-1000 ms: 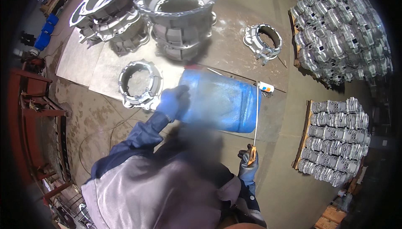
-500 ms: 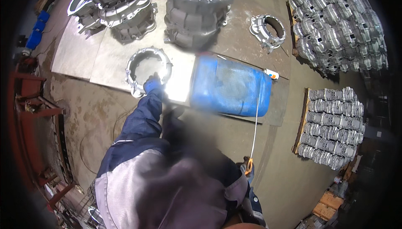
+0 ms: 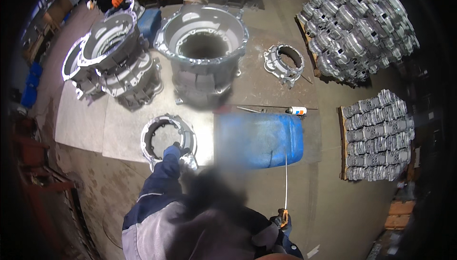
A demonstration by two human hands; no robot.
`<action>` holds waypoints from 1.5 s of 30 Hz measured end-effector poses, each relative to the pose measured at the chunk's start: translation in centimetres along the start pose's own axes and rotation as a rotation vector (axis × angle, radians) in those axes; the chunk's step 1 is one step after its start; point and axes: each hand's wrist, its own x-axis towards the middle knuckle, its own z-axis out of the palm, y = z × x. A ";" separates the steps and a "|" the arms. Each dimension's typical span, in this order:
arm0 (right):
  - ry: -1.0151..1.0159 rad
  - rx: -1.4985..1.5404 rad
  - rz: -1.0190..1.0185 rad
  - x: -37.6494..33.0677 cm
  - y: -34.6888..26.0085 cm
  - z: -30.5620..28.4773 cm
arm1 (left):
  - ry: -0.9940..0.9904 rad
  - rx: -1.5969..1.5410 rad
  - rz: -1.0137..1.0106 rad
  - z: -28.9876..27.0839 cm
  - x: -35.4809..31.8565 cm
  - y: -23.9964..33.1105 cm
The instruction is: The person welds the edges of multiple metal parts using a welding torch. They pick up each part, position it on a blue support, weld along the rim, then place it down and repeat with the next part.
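Note:
A ring-shaped metal casting (image 3: 189, 134) lies on the pale metal sheet in front of me. My left hand (image 3: 174, 152), in a blue glove with dark fingertips, grips its near rim, some fingers inside the opening. At the lower right my right hand (image 3: 281, 219), gloved too, is closed round the orange handle of a long thin rod-like tool (image 3: 286, 181). The rod points away from me, its far end over or against the blue plastic canister (image 3: 278, 136), which lies flat. I cannot make out whether they touch. A dark blur hides part of the canister.
Large housings (image 3: 202, 77) stand at the table's back, others stacked left (image 3: 128, 81). A smaller ring casting (image 3: 284, 64) and a spray can (image 3: 297, 111) lie right. Loaded pallets (image 3: 376, 136) stand beyond. At the far left is another person's orange-gloved hand (image 3: 117, 0).
My view has tilted up, so the table sits lower and the back row shows. The ring casting has turned under my left hand. My right hand keeps hold of the orange-handled tool.

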 end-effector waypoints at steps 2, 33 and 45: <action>-0.014 0.094 -0.004 0.0 0.6 0.2 | 0.037 -0.136 0.068 -2.8 -2.2 -0.1; 0.297 -0.282 -0.204 -7.1 -11.1 -7.0 | 0.205 0.385 1.383 1.9 -16.6 32.8; 0.030 -0.888 -0.313 7.2 -28.3 2.4 | 0.336 0.339 1.459 0.9 -16.6 30.4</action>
